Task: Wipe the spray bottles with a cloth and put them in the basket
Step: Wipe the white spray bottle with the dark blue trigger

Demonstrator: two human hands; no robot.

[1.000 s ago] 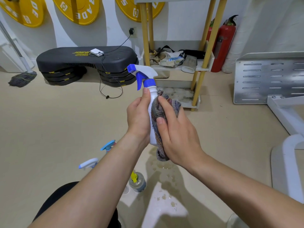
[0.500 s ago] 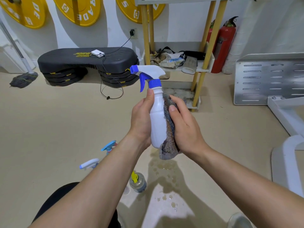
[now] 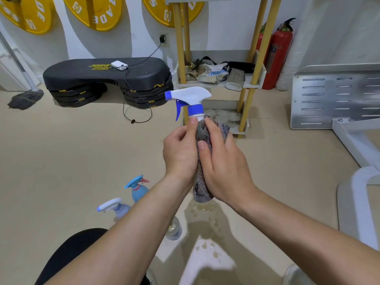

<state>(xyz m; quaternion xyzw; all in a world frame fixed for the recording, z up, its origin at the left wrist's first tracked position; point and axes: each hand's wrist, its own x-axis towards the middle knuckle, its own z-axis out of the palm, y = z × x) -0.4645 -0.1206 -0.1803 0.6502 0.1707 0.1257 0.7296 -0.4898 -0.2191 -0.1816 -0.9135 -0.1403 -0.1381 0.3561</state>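
- Gripping the white spray bottle (image 3: pixel 190 95) just below its neck, the left hand (image 3: pixel 180 153) is curling its fingers round the body, and its thumb is lying right under the blue collar.
- The right hand (image 3: pixel 224 167) is wrapping the grey cloth (image 3: pixel 202 192) round the bottle's body, with its fingers and thumb pressing the cloth against the plastic. The cloth is covering nearly all of the body and hanging out below both palms.
- The bottle is standing upright in the air above the floor (image 3: pixel 72 161), in front of the person, and its blue nozzle is pointing left.
- Water drops (image 3: pixel 205 210) are lying on the floor under the hands.
- A light blue spray bottle (image 3: pixel 138 191) is standing on the floor beside the left forearm.
- A pale spray bottle (image 3: pixel 114 205) with a white head is standing just nearer.
- A small clear bottle (image 3: pixel 174 231) is showing partly from behind that forearm.
- A black step platform (image 3: pixel 107 75), a yellow-legged shelf rack (image 3: pixel 218 84) and a red fire extinguisher (image 3: pixel 277 54) are standing along the far edge of the floor, by the wall.
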